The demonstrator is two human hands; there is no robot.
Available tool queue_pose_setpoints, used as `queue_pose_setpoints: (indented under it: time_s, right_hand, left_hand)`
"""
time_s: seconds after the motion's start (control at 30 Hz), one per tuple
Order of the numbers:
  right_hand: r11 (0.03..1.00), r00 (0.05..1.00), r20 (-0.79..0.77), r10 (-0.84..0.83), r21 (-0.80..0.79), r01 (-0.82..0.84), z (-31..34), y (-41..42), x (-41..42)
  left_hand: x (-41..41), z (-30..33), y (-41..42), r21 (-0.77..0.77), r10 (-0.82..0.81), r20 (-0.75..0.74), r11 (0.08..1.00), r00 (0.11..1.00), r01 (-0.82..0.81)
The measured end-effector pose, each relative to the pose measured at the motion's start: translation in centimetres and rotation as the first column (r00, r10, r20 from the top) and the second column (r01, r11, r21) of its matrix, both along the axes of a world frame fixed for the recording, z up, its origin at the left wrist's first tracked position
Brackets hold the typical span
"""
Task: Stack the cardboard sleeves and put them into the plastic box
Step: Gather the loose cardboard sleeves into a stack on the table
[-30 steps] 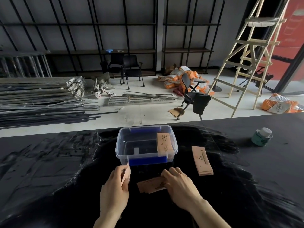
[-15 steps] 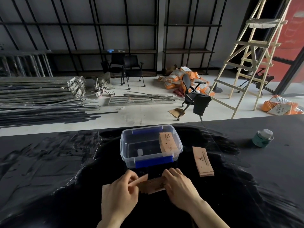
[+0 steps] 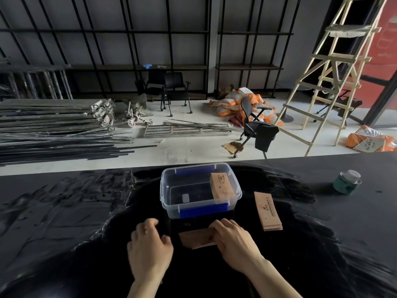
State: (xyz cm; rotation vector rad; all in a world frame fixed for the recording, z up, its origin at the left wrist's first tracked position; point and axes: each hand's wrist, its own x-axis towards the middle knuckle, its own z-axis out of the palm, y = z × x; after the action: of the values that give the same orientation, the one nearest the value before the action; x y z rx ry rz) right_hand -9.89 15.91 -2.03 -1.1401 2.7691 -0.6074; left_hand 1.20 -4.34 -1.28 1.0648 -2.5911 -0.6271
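Left hand (image 3: 150, 244) rests loosely spread on the table (image 3: 64, 222), holding nothing. Right hand (image 3: 233, 239) presses flat on the sleeves (image 3: 196, 237) before the box (image 3: 171, 190); another pile (image 3: 267, 209) lies right. Judged light, thin, slippery: pinch the stack's long edges.

Two bare hands (image 3: 150, 248) and forearms, no sleeves, rings or gloves.
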Motion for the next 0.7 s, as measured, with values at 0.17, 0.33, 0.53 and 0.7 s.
queue_pose_setpoints:
  time_s: [0.17,0.33,0.53,0.7]
  right_hand:
    - [1.000,0.999,-0.032,-0.011,-0.026,0.010,-0.5,-0.6,0.1]
    - [1.000,1.000,-0.029,0.004,-0.011,-0.004,-0.8,-1.0,-0.1]
    - [0.999,0.999,-0.014,0.034,0.015,-0.034,-0.6,-1.2,-0.2]
    - [0.998,0.998,-0.003,0.055,-0.009,-0.055,-0.3,-1.2,0.1]
  left_hand:
    - [1.8,-0.4,-2.4,-0.046,0.127,0.342,0.992,0.931,-0.118]
    - [1.5,0.1,-2.6,-0.020,0.052,0.339,0.999,0.939,-0.048]
    - [1.7,0.0,-2.7,0.178,-0.072,0.198,0.983,0.978,0.037]
    - [0.9,0.6,-2.9,0.250,-0.193,-0.039,0.948,0.980,0.196]
